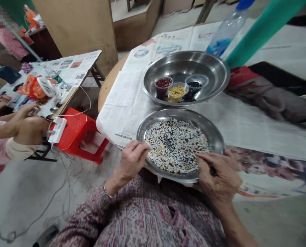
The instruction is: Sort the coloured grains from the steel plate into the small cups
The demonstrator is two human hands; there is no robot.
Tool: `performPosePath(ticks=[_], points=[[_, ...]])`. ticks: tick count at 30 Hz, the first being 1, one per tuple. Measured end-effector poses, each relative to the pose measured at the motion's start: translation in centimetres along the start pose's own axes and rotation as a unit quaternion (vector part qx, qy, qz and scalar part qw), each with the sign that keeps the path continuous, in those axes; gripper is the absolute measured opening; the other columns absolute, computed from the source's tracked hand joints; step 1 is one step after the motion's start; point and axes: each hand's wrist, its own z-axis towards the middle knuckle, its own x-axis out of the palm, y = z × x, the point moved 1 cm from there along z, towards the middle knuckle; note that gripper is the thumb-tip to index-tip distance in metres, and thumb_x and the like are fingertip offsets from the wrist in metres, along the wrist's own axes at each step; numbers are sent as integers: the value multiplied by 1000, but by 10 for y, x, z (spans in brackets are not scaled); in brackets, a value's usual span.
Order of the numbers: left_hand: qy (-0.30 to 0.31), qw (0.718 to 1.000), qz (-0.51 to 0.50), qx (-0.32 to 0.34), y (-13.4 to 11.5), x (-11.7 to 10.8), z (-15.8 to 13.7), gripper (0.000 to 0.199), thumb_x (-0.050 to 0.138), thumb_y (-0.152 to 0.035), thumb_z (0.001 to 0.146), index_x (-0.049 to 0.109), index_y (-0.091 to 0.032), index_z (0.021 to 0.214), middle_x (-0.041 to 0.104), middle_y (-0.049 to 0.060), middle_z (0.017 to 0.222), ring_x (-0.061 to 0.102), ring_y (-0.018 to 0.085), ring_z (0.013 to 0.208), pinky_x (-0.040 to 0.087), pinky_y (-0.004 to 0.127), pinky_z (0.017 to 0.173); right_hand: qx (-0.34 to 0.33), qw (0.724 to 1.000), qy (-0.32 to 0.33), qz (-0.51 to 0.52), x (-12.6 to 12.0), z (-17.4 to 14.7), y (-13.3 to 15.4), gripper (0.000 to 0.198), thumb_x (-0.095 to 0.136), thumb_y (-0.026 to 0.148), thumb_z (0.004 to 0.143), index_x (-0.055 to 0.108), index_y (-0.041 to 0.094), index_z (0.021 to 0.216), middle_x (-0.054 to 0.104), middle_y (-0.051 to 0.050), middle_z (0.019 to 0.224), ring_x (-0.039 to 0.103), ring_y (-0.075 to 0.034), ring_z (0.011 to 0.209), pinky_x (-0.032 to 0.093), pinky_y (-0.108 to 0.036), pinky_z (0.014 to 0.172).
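A round steel tray (pixel 219 137) lies in front of me at the table edge. Mixed white grains (pixel 177 145) with black, red and yellow beans among them cover its bottom. My left hand (pixel 133 156) is at the tray's left rim, fingers bent and pressed together; whatever they may pinch is too small to see. On the right rim is my right hand (pixel 219 175), curled closed, with its fingertips over the grains and something dark inside the curl. Behind stands a wider steel basin (pixel 147 80) holding clear cups of red beans (pixel 163 83), yellow beans (pixel 177 92) and black beans (pixel 194 85).
Newspaper (pixel 119 106) covers the table. A plastic bottle (pixel 226 32), a green pole (pixel 263 37) and a grey-red cloth bundle (pixel 268 92) are at the right. Leftward stand a red stool (pixel 73 133) with a power strip (pixel 57 130) and another table, where a person (pixel 14 133) sits.
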Motion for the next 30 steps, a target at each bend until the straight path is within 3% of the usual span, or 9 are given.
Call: performPosePath(ticks=[3,7,14,20,23,27,28,30], points=[[-78,991,26,-105,34,-14,-20,5,63,-17,95,67,-20,95,65,3,89,63,16,86,53,29,80,2,1000,-6,-8,1,0,0,8,63,20,88,72,21,88,70,-2,81,65,-18,80,45,-51,108],[-57,983,52,-168,62,-18,-32,16,74,-17,87,70,-21,102,65,2,90,62,19,91,51,31,85,10,1000,1,-20,0,1,2,9,63,22,88,71,22,87,70,-2,79,66,-19,78,46,-53,107],[11,985,81,-151,56,-9,-16,2,72,-20,90,71,-22,89,70,1,89,63,19,92,46,36,90,45,999,19,-23,-1,2,5,12,62,24,89,71,25,81,70,-4,77,68,-23,77,45,-57,107],[95,973,149,-150,55,-10,-9,7,65,-21,95,66,-20,88,68,4,91,60,21,94,46,37,88,20,999,4,-39,0,2,3,13,62,27,90,71,21,82,70,-2,77,67,-19,75,47,-53,106],[83,976,150,-136,47,-15,-3,11,59,-19,98,62,-19,87,65,3,89,58,21,90,46,35,85,12,999,4,-32,1,2,3,13,62,26,90,71,22,83,70,-3,77,67,-19,77,46,-53,107],[-6,994,78,-77,20,-20,10,14,52,-18,101,58,-19,89,64,4,89,57,19,91,46,33,84,12,1000,6,-23,1,1,2,13,61,24,90,72,22,84,70,-3,78,66,-19,79,46,-52,107],[-3,996,65,-54,12,-19,14,13,51,-17,101,59,-19,90,65,4,91,57,19,92,46,33,86,9,1000,5,-23,1,1,2,12,61,24,90,72,21,84,70,-3,77,66,-19,78,46,-52,106],[61,996,62,20,-3,-14,21,13,51,-14,100,62,-19,95,68,4,96,59,18,95,46,33,88,1,1000,4,-27,1,1,1,11,62,22,90,72,21,85,70,-2,78,66,-19,78,46,-52,107]])
